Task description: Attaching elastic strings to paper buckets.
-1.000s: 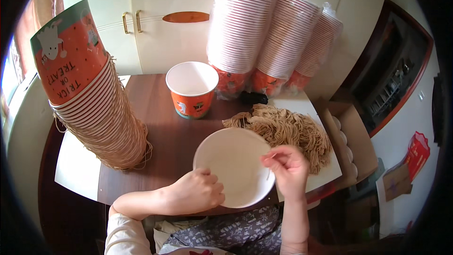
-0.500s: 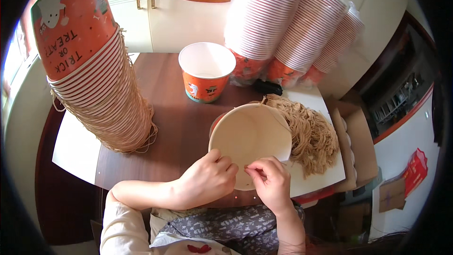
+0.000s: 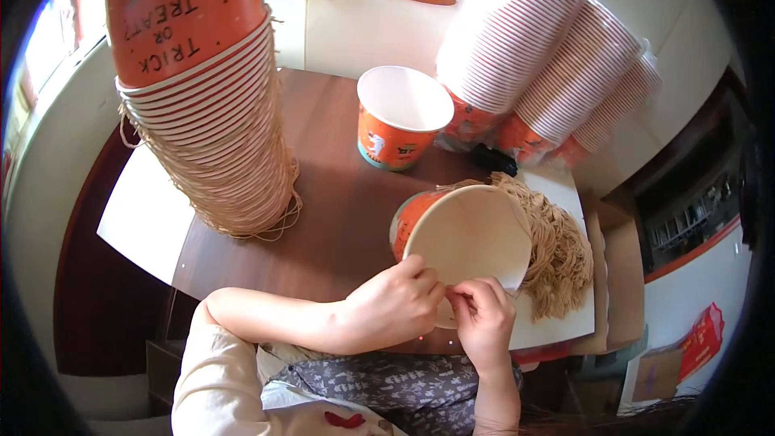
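An orange printed paper bucket [image 3: 468, 234] lies tipped on the table, its pale open mouth toward me. My left hand [image 3: 395, 307] is closed at the bucket's near rim, knuckles up. Right beside it, my right hand [image 3: 486, 319] pinches thumb and forefinger together at the lower rim. What sits between those fingertips is small and mostly hidden; it looks like the end of a tan cord. The fingertips of both hands nearly meet. Just right of the bucket is a loose bundle of tan cord [image 3: 559, 250].
A tall stack of upturned orange buckets [image 3: 214, 125] with cord loops stands at left. One upright bucket [image 3: 404, 117] stands at the back. Plastic-wrapped bucket stacks [image 3: 517, 32] lean at back right, near a black object [image 3: 494, 159]. A cardboard box [image 3: 623, 274] adjoins the table's right edge.
The view has shifted, so the table things appear farther right. My right fingertips have drawn closer to my left hand, and the bucket shows more of its orange side.
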A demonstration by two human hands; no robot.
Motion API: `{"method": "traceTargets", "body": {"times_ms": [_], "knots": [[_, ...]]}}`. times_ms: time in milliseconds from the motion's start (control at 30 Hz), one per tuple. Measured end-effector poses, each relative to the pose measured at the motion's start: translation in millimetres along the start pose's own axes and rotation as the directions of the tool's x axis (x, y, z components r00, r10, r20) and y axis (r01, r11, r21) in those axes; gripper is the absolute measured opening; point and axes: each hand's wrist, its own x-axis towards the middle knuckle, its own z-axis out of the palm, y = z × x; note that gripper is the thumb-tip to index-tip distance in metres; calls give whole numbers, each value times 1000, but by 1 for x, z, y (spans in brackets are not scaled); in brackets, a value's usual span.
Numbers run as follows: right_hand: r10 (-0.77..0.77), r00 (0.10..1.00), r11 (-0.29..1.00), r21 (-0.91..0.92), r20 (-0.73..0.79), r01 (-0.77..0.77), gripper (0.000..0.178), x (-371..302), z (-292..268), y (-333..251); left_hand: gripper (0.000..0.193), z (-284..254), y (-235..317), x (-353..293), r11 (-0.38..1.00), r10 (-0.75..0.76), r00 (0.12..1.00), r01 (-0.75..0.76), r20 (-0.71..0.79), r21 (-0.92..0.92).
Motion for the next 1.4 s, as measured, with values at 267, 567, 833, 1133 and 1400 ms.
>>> {"method": "traceTargets", "body": {"times_ms": [267,567,833,1133,1400], "knots": [[29,999,998,50,-29,-28,16,0,6,0,12,1,-2,-4,1000,9,1000,-9,7,12],[-23,1000,999,45,-11,23,17,-2,5,3,11,8,4,-4,1000,-10,999,11,-37,12],[71,997,990,125,2,-71,15,4,-8,3,10,3,-1,-3,1000,0,1000,0,-19,9],[105,991,967,224,85,-122,15,3,-17,7,9,0,0,-2,1000,21,1000,-21,16,18],[108,975,975,169,196,-142,14,7,-26,1,11,-1,-1,-2,1000,19,999,-19,30,17]]}}
